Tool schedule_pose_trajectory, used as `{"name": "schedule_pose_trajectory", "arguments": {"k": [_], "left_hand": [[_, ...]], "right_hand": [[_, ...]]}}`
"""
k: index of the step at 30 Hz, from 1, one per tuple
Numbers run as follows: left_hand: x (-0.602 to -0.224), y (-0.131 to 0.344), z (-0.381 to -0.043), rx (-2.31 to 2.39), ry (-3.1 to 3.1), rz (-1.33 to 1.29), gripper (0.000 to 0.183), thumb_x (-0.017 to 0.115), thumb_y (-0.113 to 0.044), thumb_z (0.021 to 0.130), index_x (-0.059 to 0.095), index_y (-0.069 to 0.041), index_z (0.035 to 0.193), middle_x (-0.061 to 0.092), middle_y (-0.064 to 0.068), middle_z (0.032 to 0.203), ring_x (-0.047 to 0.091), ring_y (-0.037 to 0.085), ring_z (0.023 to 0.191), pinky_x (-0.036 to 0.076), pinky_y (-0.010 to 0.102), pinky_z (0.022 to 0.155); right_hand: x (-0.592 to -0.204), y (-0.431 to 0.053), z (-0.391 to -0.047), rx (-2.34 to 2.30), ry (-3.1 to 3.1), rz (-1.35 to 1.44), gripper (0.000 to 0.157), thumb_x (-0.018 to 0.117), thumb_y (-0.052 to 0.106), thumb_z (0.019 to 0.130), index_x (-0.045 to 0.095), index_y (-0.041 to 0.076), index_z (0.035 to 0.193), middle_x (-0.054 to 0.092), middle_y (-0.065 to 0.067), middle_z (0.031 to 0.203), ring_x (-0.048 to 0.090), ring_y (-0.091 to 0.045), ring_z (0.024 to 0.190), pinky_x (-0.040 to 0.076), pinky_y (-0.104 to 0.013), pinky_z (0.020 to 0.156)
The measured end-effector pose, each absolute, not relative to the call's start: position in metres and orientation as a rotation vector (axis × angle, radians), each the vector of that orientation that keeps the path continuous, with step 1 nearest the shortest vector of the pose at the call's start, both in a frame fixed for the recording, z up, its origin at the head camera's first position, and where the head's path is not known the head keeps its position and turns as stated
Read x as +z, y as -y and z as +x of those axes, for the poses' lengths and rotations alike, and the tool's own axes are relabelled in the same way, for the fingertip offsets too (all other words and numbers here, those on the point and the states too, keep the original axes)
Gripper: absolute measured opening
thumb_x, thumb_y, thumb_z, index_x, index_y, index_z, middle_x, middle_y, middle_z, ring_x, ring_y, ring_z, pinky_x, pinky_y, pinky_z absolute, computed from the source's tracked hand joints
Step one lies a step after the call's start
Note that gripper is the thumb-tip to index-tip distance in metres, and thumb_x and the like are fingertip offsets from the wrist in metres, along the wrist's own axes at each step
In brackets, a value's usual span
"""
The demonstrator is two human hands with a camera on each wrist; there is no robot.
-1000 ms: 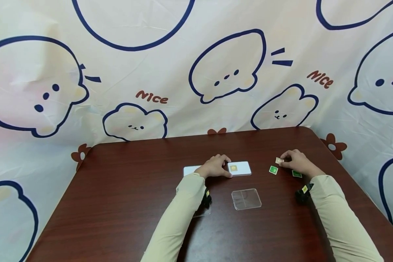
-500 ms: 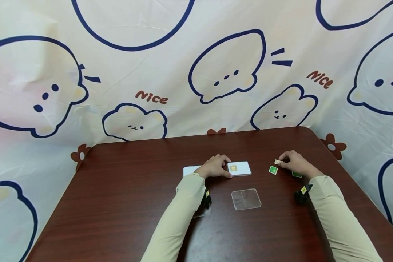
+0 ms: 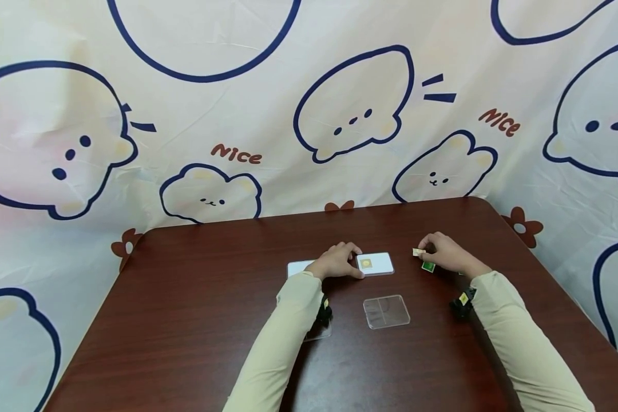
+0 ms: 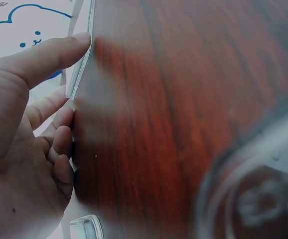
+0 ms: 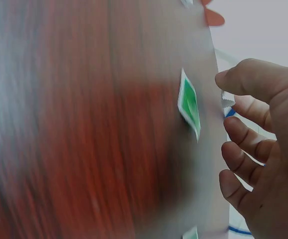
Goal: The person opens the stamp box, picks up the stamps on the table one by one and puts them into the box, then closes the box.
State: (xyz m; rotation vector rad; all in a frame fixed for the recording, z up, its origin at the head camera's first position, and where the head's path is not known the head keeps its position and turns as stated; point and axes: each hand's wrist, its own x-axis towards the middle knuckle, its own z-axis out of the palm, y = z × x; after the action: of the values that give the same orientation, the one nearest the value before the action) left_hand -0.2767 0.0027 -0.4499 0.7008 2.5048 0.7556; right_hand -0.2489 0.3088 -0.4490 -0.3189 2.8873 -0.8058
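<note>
My left hand [image 3: 337, 262] holds a flat clear plastic case [image 3: 384, 263] with a white insert by its left end. In the left wrist view the thumb presses the case's edge [image 4: 81, 62]. A pale yellowish postage stamp [image 3: 367, 263] lies on the white insert. My right hand [image 3: 450, 252] pinches another pale stamp [image 3: 418, 252] between thumb and forefinger, above the table; its toothed edge [image 5: 227, 101] shows in the right wrist view. Just under this hand lies a green stamp [image 3: 428, 267] with a white border. Another green stamp [image 5: 191, 233] is only partly visible.
Left of my left hand stands a second white-filled case [image 3: 298, 266], partly covered by the hand. A clear lid [image 3: 386, 312] lies nearer on the brown table [image 3: 185, 320]; another clear piece [image 3: 321, 332] is mostly behind the left forearm. A printed cloth [image 3: 278, 114] hangs behind.
My right hand has lifted the pale stamp and carried it left, past the green stamp, which it now partly covers. The left hand stays on the case.
</note>
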Motion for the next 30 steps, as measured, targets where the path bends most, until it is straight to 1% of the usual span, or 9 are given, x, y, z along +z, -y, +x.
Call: {"name": "schedule_pose_trajectory", "arguments": {"k": [8, 15, 21, 30], "left_hand": [[-0.451, -0.003, -0.276, 0.74, -2.512, 0.713, 0.056, 0.074, -0.039, 0.083, 0.051, -0.02, 0.13, 0.049, 0.002, 0.113, 0.044, 0.016, 0.101, 0.039, 0.032, 0.088], [-0.451, -0.003, -0.275, 0.727, -2.525, 0.712, 0.055, 0.073, -0.04, 0.084, 0.051, -0.021, 0.131, 0.05, 0.002, 0.115, 0.045, 0.017, 0.103, 0.04, 0.033, 0.09], [-0.452, -0.003, -0.275, 0.731, -2.523, 0.699, 0.055, 0.074, -0.04, 0.083, 0.051, -0.021, 0.129, 0.05, 0.002, 0.115, 0.045, 0.017, 0.103, 0.04, 0.033, 0.09], [-0.45, -0.003, -0.276, 0.716, -2.535, 0.715, 0.056, 0.073, -0.041, 0.083, 0.051, -0.021, 0.131, 0.051, 0.003, 0.116, 0.046, 0.017, 0.104, 0.041, 0.033, 0.089]], "right_hand": [[-0.45, -0.279, -0.249, -0.764, -2.87, -0.454, 0.014, 0.063, 0.013, 0.089, 0.06, 0.003, 0.099, 0.057, -0.014, 0.099, 0.052, -0.022, 0.089, 0.045, -0.038, 0.08], [-0.451, -0.259, -0.251, -0.739, -2.865, -0.53, 0.012, 0.064, 0.014, 0.09, 0.06, 0.005, 0.097, 0.057, -0.011, 0.098, 0.05, -0.021, 0.089, 0.044, -0.037, 0.081], [-0.456, -0.249, -0.253, -0.726, -2.84, -0.541, 0.013, 0.064, 0.016, 0.09, 0.06, 0.006, 0.099, 0.057, -0.01, 0.1, 0.05, -0.02, 0.09, 0.044, -0.037, 0.082], [-0.457, -0.239, -0.255, -0.702, -2.837, -0.595, 0.015, 0.063, 0.015, 0.089, 0.061, 0.006, 0.1, 0.057, -0.01, 0.1, 0.051, -0.021, 0.091, 0.044, -0.039, 0.083]]}}
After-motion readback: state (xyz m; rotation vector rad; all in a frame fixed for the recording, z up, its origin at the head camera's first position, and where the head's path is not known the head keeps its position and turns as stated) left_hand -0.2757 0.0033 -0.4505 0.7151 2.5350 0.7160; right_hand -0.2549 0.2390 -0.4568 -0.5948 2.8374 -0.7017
